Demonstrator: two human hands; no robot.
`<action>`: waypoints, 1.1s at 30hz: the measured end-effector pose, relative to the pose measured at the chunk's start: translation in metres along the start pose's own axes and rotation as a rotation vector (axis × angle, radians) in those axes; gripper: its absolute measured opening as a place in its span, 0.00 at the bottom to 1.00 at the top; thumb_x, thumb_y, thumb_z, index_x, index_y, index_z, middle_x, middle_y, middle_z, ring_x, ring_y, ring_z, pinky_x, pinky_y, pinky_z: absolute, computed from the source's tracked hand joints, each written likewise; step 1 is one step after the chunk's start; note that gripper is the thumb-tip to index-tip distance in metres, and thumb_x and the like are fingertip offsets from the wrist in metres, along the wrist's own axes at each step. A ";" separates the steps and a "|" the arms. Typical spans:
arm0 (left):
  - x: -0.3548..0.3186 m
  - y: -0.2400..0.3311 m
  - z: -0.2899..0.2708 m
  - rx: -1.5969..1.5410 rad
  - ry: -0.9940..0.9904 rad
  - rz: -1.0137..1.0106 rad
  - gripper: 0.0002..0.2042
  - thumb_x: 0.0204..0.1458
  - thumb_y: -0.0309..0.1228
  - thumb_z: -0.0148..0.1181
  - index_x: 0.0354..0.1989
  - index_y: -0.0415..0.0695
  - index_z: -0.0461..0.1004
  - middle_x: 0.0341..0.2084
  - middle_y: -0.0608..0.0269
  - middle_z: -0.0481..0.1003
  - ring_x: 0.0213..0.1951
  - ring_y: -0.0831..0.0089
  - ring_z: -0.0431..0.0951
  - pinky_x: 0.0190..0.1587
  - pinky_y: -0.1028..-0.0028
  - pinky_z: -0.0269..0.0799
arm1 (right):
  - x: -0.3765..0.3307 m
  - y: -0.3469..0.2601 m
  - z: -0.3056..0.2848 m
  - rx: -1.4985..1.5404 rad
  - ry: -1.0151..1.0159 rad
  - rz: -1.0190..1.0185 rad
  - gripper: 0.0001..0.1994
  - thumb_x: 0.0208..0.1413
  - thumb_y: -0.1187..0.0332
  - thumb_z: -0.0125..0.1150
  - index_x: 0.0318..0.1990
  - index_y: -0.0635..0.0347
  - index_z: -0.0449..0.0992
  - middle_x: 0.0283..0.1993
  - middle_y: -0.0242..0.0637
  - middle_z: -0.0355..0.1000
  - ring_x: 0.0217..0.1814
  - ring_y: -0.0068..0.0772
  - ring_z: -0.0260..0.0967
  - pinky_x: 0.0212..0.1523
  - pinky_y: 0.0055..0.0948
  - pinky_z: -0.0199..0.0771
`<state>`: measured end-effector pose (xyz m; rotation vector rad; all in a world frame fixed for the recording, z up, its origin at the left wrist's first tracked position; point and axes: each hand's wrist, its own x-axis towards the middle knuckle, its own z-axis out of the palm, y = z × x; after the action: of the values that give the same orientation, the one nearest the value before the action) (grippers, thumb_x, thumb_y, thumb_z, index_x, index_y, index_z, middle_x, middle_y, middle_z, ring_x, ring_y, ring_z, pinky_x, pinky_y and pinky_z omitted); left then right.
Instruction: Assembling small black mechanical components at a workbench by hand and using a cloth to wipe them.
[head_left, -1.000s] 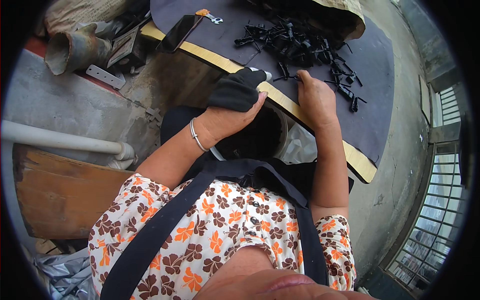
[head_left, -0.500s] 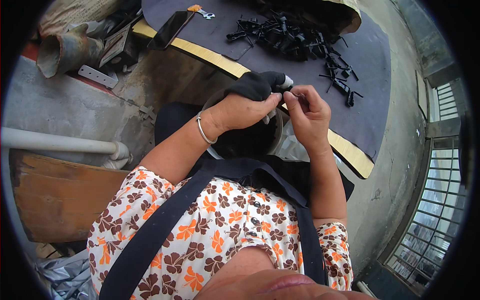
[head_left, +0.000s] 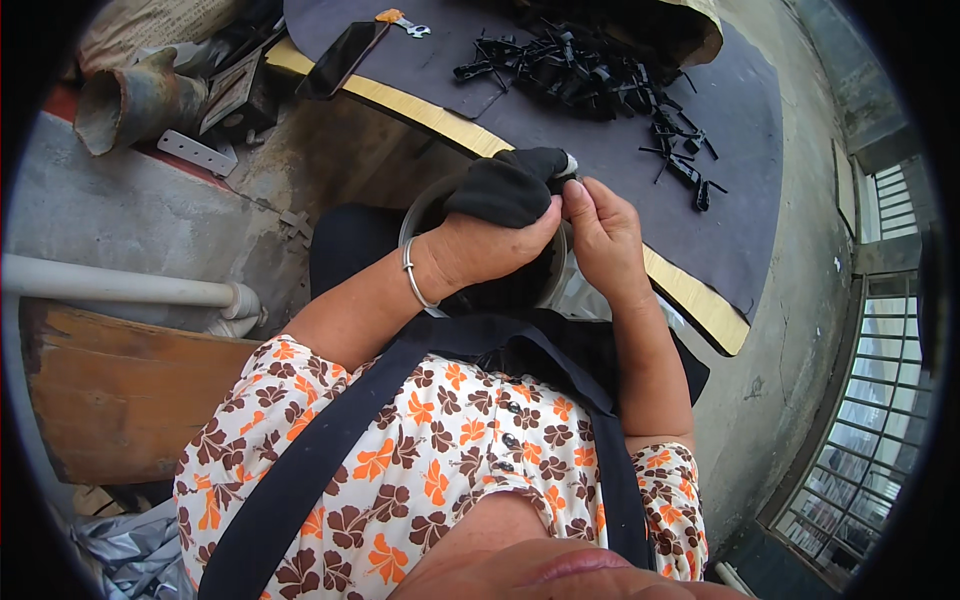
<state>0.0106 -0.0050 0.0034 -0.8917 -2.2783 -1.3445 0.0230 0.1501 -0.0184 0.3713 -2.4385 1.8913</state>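
Observation:
My left hand [head_left: 490, 242] wears a black cloth cover [head_left: 510, 188] over its back and fingers, with a white-wrapped fingertip [head_left: 570, 165] poking out. Its thumb is bent in and the fingers are closed. My right hand [head_left: 607, 228] meets it, thumb and forefinger pinched together at the left fingertips. Whatever lies between the two hands is too small and hidden to name. Below them, between my legs, a bucket [head_left: 408, 222] holds dark contents. Beyond the hands, a heap of small black plastic parts [head_left: 585, 82] with thin stems lies on the table.
A dark-topped table [head_left: 745, 120] with a pale yellow edge curves ahead of me. On its left lie a dark phone-like slab [head_left: 342, 60] and a small wrench [head_left: 413, 29]. A rusty pipe piece [head_left: 125, 105] and a white pipe [head_left: 120, 280] are at the left.
My hands have drawn closer together, and the left has rolled so more of the black cover shows. The right fingers have closed further and shifted slightly left. The heap is unchanged.

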 end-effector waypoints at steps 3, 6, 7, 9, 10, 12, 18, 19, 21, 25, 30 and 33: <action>-0.001 -0.001 -0.001 0.299 0.005 0.242 0.07 0.46 0.20 0.55 0.34 0.32 0.72 0.32 0.50 0.75 0.32 0.63 0.76 0.37 0.70 0.71 | 0.001 0.007 0.008 0.135 0.058 0.011 0.13 0.62 0.65 0.48 0.27 0.62 0.68 0.23 0.18 0.61 0.28 0.11 0.53 0.27 0.15 0.57; -0.003 -0.001 -0.001 0.296 -0.031 0.201 0.06 0.45 0.21 0.56 0.32 0.32 0.72 0.35 0.48 0.74 0.34 0.59 0.76 0.38 0.68 0.71 | 0.000 0.004 0.006 0.191 0.006 0.020 0.13 0.62 0.64 0.48 0.28 0.61 0.69 0.24 0.19 0.62 0.28 0.11 0.53 0.28 0.15 0.57; -0.004 -0.001 0.000 0.198 0.004 0.157 0.06 0.46 0.21 0.56 0.32 0.32 0.72 0.35 0.49 0.74 0.33 0.61 0.75 0.38 0.69 0.71 | -0.002 0.002 0.002 0.246 -0.040 0.063 0.12 0.62 0.64 0.49 0.29 0.62 0.70 0.24 0.19 0.62 0.28 0.11 0.55 0.29 0.14 0.58; -0.003 -0.001 -0.001 0.102 0.040 0.115 0.06 0.47 0.22 0.56 0.32 0.32 0.72 0.35 0.50 0.74 0.33 0.63 0.75 0.37 0.70 0.70 | -0.002 -0.002 -0.006 0.175 -0.018 -0.008 0.10 0.61 0.65 0.50 0.32 0.63 0.71 0.24 0.21 0.64 0.29 0.13 0.58 0.30 0.15 0.60; 0.001 -0.003 -0.004 -0.020 0.024 0.042 0.05 0.48 0.22 0.56 0.31 0.32 0.72 0.34 0.51 0.73 0.31 0.65 0.74 0.37 0.71 0.70 | -0.001 -0.006 -0.009 0.048 0.049 -0.121 0.09 0.60 0.66 0.51 0.35 0.64 0.71 0.25 0.22 0.65 0.29 0.14 0.61 0.31 0.16 0.62; 0.002 -0.007 -0.010 -0.165 -0.025 -0.024 0.08 0.52 0.24 0.54 0.39 0.33 0.70 0.32 0.59 0.72 0.29 0.75 0.70 0.32 0.78 0.68 | -0.003 -0.017 -0.012 -0.003 0.081 -0.053 0.07 0.57 0.70 0.54 0.37 0.65 0.72 0.25 0.24 0.68 0.30 0.16 0.64 0.31 0.17 0.65; 0.003 0.003 -0.012 -0.510 -0.140 -0.484 0.13 0.52 0.25 0.51 0.46 0.35 0.66 0.33 0.57 0.72 0.31 0.73 0.72 0.37 0.75 0.70 | -0.007 -0.023 -0.029 -0.199 -0.035 -0.164 0.07 0.52 0.73 0.58 0.37 0.67 0.74 0.26 0.29 0.71 0.29 0.15 0.64 0.32 0.19 0.66; 0.002 0.003 -0.010 -0.511 -0.143 -0.485 0.13 0.52 0.25 0.51 0.46 0.35 0.66 0.33 0.57 0.72 0.31 0.73 0.72 0.37 0.75 0.70 | -0.007 -0.024 -0.029 -0.146 -0.033 -0.115 0.07 0.52 0.74 0.59 0.37 0.67 0.74 0.27 0.30 0.71 0.28 0.16 0.65 0.32 0.19 0.66; 0.001 0.001 -0.005 -0.518 -0.136 -0.382 0.16 0.56 0.22 0.45 0.54 0.37 0.62 0.32 0.67 0.71 0.24 0.86 0.66 0.26 0.84 0.66 | -0.007 -0.022 -0.031 -0.093 -0.023 -0.064 0.07 0.52 0.74 0.59 0.37 0.67 0.74 0.27 0.31 0.72 0.28 0.16 0.65 0.31 0.19 0.66; 0.007 0.004 -0.012 -0.711 -0.168 -0.490 0.16 0.57 0.23 0.45 0.54 0.37 0.62 0.31 0.67 0.70 0.24 0.86 0.67 0.26 0.84 0.66 | -0.008 -0.023 -0.042 -0.139 -0.184 -0.044 0.06 0.50 0.76 0.59 0.37 0.67 0.74 0.28 0.32 0.72 0.28 0.16 0.65 0.29 0.17 0.66; 0.005 0.002 -0.012 -0.672 -0.214 -0.476 0.17 0.57 0.26 0.46 0.55 0.37 0.62 0.31 0.68 0.70 0.25 0.86 0.67 0.28 0.84 0.66 | -0.008 -0.016 -0.041 -0.271 -0.141 -0.232 0.07 0.48 0.78 0.61 0.36 0.68 0.74 0.28 0.31 0.71 0.28 0.16 0.65 0.29 0.17 0.66; 0.001 -0.002 -0.010 -0.469 -0.261 -0.281 0.17 0.57 0.27 0.47 0.54 0.37 0.63 0.30 0.68 0.70 0.26 0.86 0.67 0.29 0.83 0.66 | -0.006 -0.015 -0.033 -0.159 0.001 -0.354 0.09 0.47 0.79 0.61 0.37 0.65 0.74 0.25 0.25 0.67 0.26 0.13 0.60 0.27 0.15 0.61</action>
<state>0.0084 -0.0144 0.0076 -0.9586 -2.3878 -2.0540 0.0278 0.1795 0.0037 0.7348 -2.3107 1.5430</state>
